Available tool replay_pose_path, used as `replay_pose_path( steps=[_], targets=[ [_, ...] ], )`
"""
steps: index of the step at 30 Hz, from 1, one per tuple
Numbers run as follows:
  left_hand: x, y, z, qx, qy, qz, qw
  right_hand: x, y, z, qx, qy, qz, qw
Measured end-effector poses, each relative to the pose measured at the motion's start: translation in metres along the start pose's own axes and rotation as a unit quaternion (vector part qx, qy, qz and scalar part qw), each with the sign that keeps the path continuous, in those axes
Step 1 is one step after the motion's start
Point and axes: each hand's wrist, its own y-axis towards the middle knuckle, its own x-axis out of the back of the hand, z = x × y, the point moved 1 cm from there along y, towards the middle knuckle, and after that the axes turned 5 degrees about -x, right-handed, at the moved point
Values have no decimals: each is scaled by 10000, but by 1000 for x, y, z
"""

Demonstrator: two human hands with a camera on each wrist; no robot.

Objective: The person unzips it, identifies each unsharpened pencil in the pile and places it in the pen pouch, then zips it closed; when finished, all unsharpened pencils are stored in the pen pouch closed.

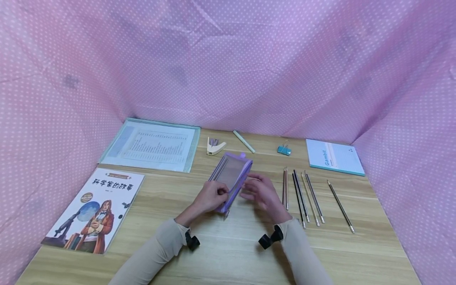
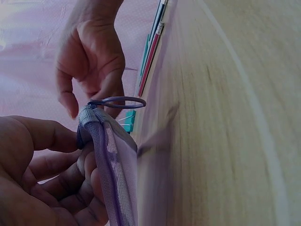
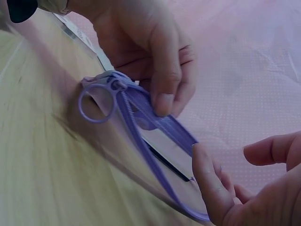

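A purple mesh pencil case (image 1: 236,168) is held tilted over the middle of the table, its zipper undone. My left hand (image 1: 212,195) pinches its rim near the zipper end, between thumb and fingers. From that end hangs a purple pull ring (image 3: 96,104). Inside the case lies a dark pencil (image 3: 165,161), and slim shapes also show through the mesh in the head view. At the right side of the opening is my right hand (image 1: 263,194), thumb and fingers apart and nothing gripped. Its fingertips are at the rim; whether they touch it, I cannot tell.
Several pencils (image 1: 297,194) lie to the right, one (image 1: 341,206) apart. Behind are a cream stapler (image 1: 215,148), a pale green pen (image 1: 244,141) and a teal binder clip (image 1: 284,150). A notebook (image 1: 338,160), document folder (image 1: 156,146) and picture-covered book (image 1: 96,209) occupy the sides.
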Motion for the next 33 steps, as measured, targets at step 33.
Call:
replay_pose_path(
  steps=[33],
  targets=[
    [1,-1,0,87,-113,28,9999,128,-46,45,970,-657,-112,9931]
  ],
)
